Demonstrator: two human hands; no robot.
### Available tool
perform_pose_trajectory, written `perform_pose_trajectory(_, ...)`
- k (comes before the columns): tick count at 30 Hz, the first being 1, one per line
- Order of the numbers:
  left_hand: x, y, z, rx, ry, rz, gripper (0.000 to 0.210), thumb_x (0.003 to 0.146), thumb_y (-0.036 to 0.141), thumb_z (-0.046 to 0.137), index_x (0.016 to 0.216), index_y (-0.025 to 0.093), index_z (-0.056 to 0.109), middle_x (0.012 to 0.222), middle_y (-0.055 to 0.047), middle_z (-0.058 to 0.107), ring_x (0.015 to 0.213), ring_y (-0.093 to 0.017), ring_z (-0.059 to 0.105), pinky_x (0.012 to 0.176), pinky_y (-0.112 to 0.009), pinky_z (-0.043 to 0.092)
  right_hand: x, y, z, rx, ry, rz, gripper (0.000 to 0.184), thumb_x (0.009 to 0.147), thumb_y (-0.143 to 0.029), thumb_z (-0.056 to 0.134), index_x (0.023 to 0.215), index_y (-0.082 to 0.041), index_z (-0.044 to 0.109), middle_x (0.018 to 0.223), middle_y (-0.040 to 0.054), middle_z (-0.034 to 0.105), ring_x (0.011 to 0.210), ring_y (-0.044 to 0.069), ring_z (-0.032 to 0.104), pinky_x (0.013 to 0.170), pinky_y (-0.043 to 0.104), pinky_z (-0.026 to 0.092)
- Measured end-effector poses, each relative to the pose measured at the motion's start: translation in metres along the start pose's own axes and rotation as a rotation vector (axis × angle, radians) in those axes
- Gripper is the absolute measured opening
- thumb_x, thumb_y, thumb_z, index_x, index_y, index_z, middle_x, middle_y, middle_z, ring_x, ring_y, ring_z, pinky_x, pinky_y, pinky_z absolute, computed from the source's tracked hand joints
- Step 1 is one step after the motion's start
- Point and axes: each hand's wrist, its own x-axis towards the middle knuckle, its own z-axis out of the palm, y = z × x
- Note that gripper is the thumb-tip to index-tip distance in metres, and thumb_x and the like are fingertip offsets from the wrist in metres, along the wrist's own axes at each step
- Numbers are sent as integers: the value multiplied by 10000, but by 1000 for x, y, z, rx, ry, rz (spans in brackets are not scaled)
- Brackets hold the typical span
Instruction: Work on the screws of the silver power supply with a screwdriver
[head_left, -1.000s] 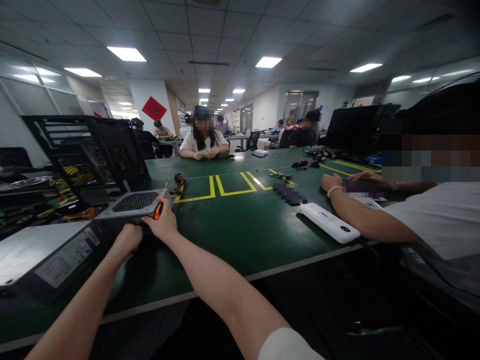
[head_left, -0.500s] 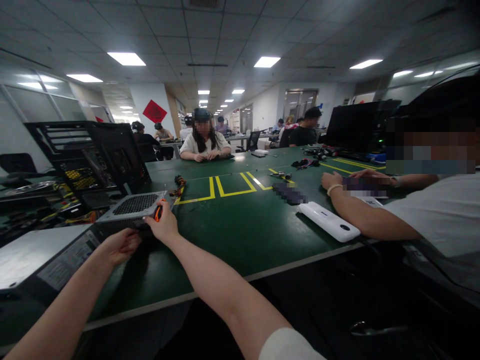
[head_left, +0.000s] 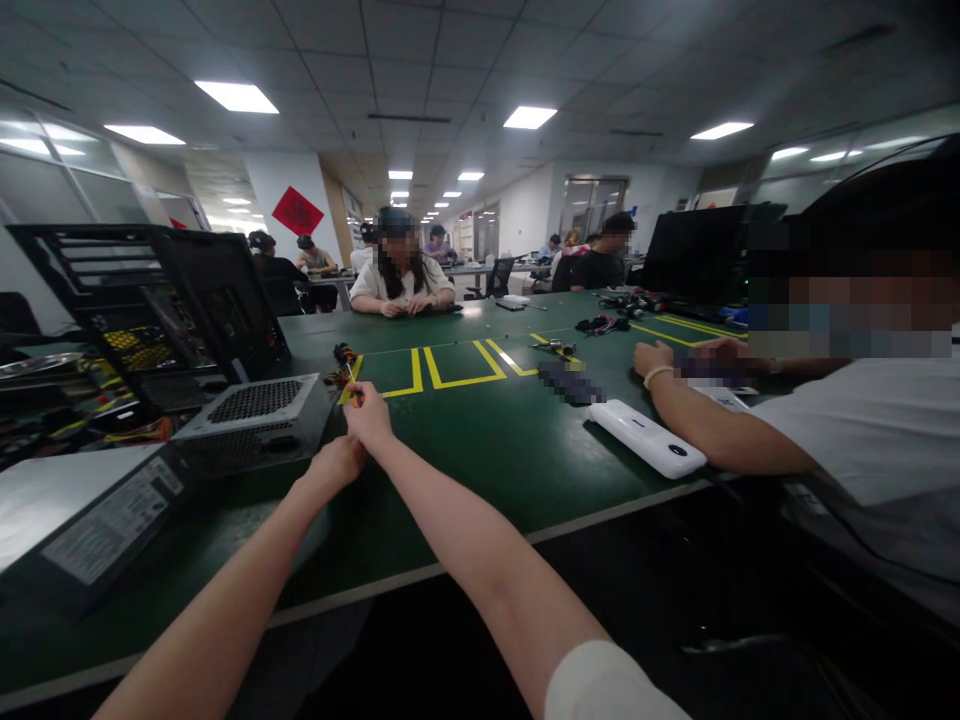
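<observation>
My right hand [head_left: 373, 418] is closed around a screwdriver [head_left: 358, 398] with an orange and black handle, its thin shaft pointing up. Just below and to its left, my left hand [head_left: 335, 466] has its fingers curled in close against my right hand. Whatever those fingers hold, if anything, is hidden. Left of both hands, a grey metal power supply [head_left: 262, 425] with a perforated top lies on the green table [head_left: 450, 450]. A bundle of coloured cables [head_left: 343, 362] is just beyond the screwdriver.
An open black computer case [head_left: 217, 300] stands at the left, behind a second labelled power supply [head_left: 97, 520]. Yellow tape [head_left: 465, 380] marks the tabletop. A white device [head_left: 646, 438] lies to the right, near a co-worker's arm [head_left: 712, 425]. Another person [head_left: 401, 275] sits opposite.
Both hands have moved right, away from the grey power supply, with the screwdriver still in my right hand. My left hand has come up against my right. The view has shifted slightly.
</observation>
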Motion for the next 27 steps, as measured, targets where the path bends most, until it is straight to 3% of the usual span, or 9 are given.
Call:
perform_pose_trajectory(2,-4,4,4,315,10,37,59,744,112,491,787,147,511,785,-101,567,832,-244,614,621,-262,441,-3,8,-9,-38,11,46,318,702,-81,525,986,-216,569,969,26,651,939,194,611,865,329,457)
perform_pose_trajectory(5,-15,6,-5,1044,-43,124,263,861,189,286,1063,136,445,1000,-170,577,878,-288,628,706,-389,470,-12,17,-7,-65,1,100,310,698,-71,517,977,-197,568,975,50,656,956,210,611,877,344,446)
perform_pose_trajectory(7,-20,4,-16,1248,-84,145,309,871,181,224,1119,141,403,1051,-181,577,866,-295,638,700,-413,480,-17,19,1,-60,-5,118,307,715,-88,517,998,-197,561,977,49,659,957,201,614,875,323,446)
perform_pose_trajectory(11,-26,-5,-38,1294,-69,188,302,881,192,194,1053,155,439,1075,-173,584,854,-303,639,652,-406,491,-21,13,21,-44,9,150,276,774,-134,489,1041,-183,543,975,49,661,944,165,620,846,254,453)
perform_pose_trajectory(16,-31,-9,-49,1278,-30,227,314,868,177,227,1062,159,474,1093,-155,580,858,-279,636,644,-376,487,-33,-8,36,-79,30,136,268,817,-138,446,1067,-157,538,990,76,647,938,163,618,836,250,453)
perform_pose_trajectory(20,-39,-12,-61,1213,19,282,331,883,250,242,1082,179,498,1097,-124,572,852,-255,630,650,-351,482,-46,-16,14,-137,79,81,297,824,-157,463,1105,-226,530,1154,65,563,1017,172,571,889,296,418)
perform_pose_trajectory(24,-48,-24,-81,1108,88,371,356,893,342,245,1071,202,519,1113,-87,564,923,-234,607,742,-338,477,-51,-6,-21,-237,176,175,375,835,-107,389,1188,-198,480,1223,131,495,1139,251,483,970,444,318)
perform_pose_trajectory(27,-50,-35,-89,1041,81,396,347,883,365,266,1036,203,533,1088,-74,572,927,-218,601,785,-326,469,-57,-3,-17,-277,128,212,395,782,-47,418,1154,-136,521,1160,173,532,1083,264,522,952,433,334)
